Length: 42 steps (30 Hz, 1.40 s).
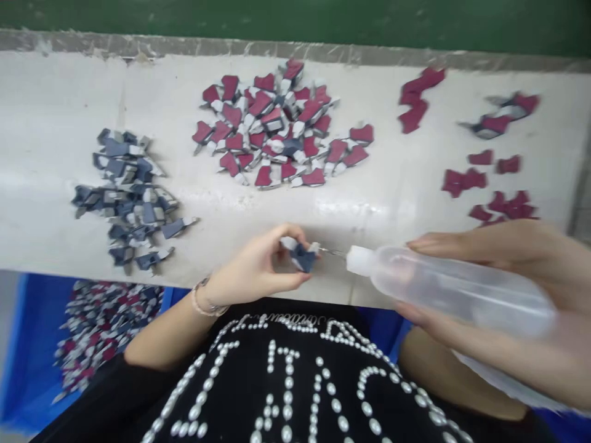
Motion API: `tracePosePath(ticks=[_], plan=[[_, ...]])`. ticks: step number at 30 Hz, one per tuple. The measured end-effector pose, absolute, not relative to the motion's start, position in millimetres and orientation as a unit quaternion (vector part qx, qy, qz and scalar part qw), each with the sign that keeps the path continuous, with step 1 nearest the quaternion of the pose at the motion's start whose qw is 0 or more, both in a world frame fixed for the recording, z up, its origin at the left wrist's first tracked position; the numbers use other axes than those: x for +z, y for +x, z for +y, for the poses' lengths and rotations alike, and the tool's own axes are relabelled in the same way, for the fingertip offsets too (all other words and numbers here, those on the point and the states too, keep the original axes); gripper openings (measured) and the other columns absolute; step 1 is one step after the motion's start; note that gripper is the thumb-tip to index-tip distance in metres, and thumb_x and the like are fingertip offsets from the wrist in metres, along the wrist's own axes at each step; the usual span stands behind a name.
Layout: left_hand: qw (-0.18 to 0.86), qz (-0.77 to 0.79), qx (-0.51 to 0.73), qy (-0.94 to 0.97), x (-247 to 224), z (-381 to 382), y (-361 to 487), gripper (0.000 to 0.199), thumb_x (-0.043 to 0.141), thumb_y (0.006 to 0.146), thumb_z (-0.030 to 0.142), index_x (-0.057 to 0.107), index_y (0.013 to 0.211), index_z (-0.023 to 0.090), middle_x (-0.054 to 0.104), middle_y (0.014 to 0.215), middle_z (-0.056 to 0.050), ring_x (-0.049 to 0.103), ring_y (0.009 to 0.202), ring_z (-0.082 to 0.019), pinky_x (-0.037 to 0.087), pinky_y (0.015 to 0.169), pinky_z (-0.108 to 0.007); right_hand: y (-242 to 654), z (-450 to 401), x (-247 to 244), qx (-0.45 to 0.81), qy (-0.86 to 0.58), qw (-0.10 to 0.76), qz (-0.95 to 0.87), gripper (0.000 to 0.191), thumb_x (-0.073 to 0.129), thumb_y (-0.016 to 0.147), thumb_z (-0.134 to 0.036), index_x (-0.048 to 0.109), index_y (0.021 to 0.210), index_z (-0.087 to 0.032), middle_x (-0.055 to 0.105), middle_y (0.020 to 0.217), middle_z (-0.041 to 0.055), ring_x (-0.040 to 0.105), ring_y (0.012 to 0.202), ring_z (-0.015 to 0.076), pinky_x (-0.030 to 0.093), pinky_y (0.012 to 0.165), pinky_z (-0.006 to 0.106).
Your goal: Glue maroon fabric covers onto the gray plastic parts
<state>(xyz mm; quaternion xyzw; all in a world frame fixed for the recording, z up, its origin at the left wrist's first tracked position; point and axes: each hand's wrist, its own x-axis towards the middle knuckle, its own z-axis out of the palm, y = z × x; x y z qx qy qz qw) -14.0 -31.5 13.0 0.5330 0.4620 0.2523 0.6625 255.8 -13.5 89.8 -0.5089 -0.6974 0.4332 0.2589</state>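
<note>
My left hand (265,264) pinches a small blue-grey and white plastic piece (303,257) between thumb and fingers, just above the table's front edge. In my right hand (503,271) lies a translucent squeeze bottle (457,289), tilted sideways, with a white cap and a thin metal needle tip (333,251). The tip points left and reaches the white end of the small piece; whether it touches cannot be made out. What the bottle contains is unclear. To the left of my left hand is a pile of blue-grey pieces (132,200).
A heap of maroon-topped pieces (272,123) covers the table's middle. Loose maroon parts (508,206) lie in groups at the right, near two assembled pieces (494,126). A blue bin (18,357) full of mixed pieces stands below the table's left front edge. Green surface (295,21) runs behind.
</note>
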Motion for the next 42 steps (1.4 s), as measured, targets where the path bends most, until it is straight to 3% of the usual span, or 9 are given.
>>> tracePosePath(ticks=[3,11,19,25,27,29,32,37,42], plan=[[0.639,0.497,0.251,0.53,9.8,-28.8,-22.5,0.032,0.075,0.084,0.025,0.053,0.108,0.023,0.069,0.109,-0.004,0.068,0.097,-0.017,0.055,0.084,-0.029,257.5,-4.1,77.9,0.47,-0.481,0.284,-0.684,0.034,0.081,0.079,-0.017,0.06,0.103,-0.03,0.07,0.099,0.0004,0.068,0.083,0.0188,0.055,0.065,0.031],[0.65,0.532,0.23,0.492,-7.8,-33.3,-31.0,0.036,0.071,0.088,0.041,0.05,0.112,0.025,0.067,0.115,-0.006,0.065,0.1,-0.022,0.052,0.085,-0.034,231.9,29.6,37.5,0.459,-0.473,0.247,-0.71,0.034,0.086,0.075,-0.039,0.066,0.098,-0.025,0.07,0.101,0.0019,0.067,0.098,0.023,0.052,0.091,0.039],[0.632,0.54,0.249,0.496,-7.3,-36.5,-27.0,0.035,0.075,0.082,0.033,0.052,0.107,0.022,0.069,0.111,-0.006,0.064,0.089,-0.018,0.049,0.081,-0.032,225.9,36.3,7.6,0.411,-0.493,0.224,-0.733,0.045,0.059,0.096,-0.051,0.055,0.133,-0.027,0.063,0.13,0.0112,0.057,0.123,0.0321,0.046,0.103,0.058],[0.596,0.559,0.265,0.512,-3.5,-36.5,-16.2,0.037,0.08,0.075,0.035,0.057,0.099,0.02,0.072,0.101,-0.004,0.063,0.076,-0.016,0.05,0.072,-0.029,229.3,30.3,-5.6,0.381,-0.463,0.12,-0.791,0.048,0.069,0.09,-0.05,0.061,0.131,-0.026,0.043,0.157,0.0103,0.04,0.142,0.0347,0.034,0.115,0.06],[0.601,0.554,0.268,0.509,-5.4,-38.4,-14.7,0.037,0.081,0.074,0.036,0.057,0.097,0.02,0.072,0.1,-0.004,0.065,0.079,-0.017,0.051,0.074,-0.03,249.0,29.8,-4.3,0.364,-0.478,0.092,-0.794,0.059,0.072,0.086,-0.054,0.057,0.137,-0.027,0.039,0.16,0.0098,0.036,0.145,0.0356,0.033,0.116,0.06],[0.606,0.551,0.276,0.503,-7.7,-40.6,-14.1,0.036,0.081,0.075,0.036,0.055,0.094,0.02,0.072,0.1,-0.004,0.067,0.085,-0.019,0.053,0.079,-0.033,280.6,37.8,-0.9,0.335,-0.522,0.079,-0.781,0.069,0.069,0.088,-0.056,0.048,0.146,-0.026,0.045,0.156,0.012,0.042,0.142,0.0344,0.035,0.116,0.059],[0.611,0.547,0.286,0.496,-8.9,-43.7,-12.7,0.035,0.081,0.075,0.034,0.053,0.091,0.021,0.073,0.104,-0.006,0.069,0.096,-0.023,0.054,0.087,-0.037,334.9,64.3,2.1,0.257,-0.635,0.074,-0.724,0.045,0.055,0.099,-0.043,0.055,0.135,-0.016,0.059,0.135,0.0183,0.059,0.122,0.0326,0.046,0.105,0.058],[0.626,0.537,0.287,0.487,-8.0,-46.0,-11.6,0.036,0.081,0.076,0.034,0.052,0.091,0.022,0.074,0.106,-0.007,0.069,0.105,-0.026,0.055,0.091,-0.042,377.8,105.8,-3.2,0.231,-0.7,0.009,-0.676,0.027,0.064,0.098,-0.034,0.063,0.119,-0.017,0.067,0.114,0.0071,0.067,0.094,0.0198,0.058,0.083,0.04],[0.629,0.527,0.295,0.49,-6.7,-46.9,-11.5,0.033,0.08,0.078,0.032,0.053,0.092,0.021,0.074,0.109,-0.007,0.069,0.108,-0.026,0.056,0.093,-0.043,368.1,119.4,-2.1,0.27,-0.677,-0.047,-0.683,0.024,0.063,0.099,-0.032,0.064,0.118,-0.017,0.068,0.108,0.0056,0.067,0.087,0.017,0.059,0.077,0.036]])
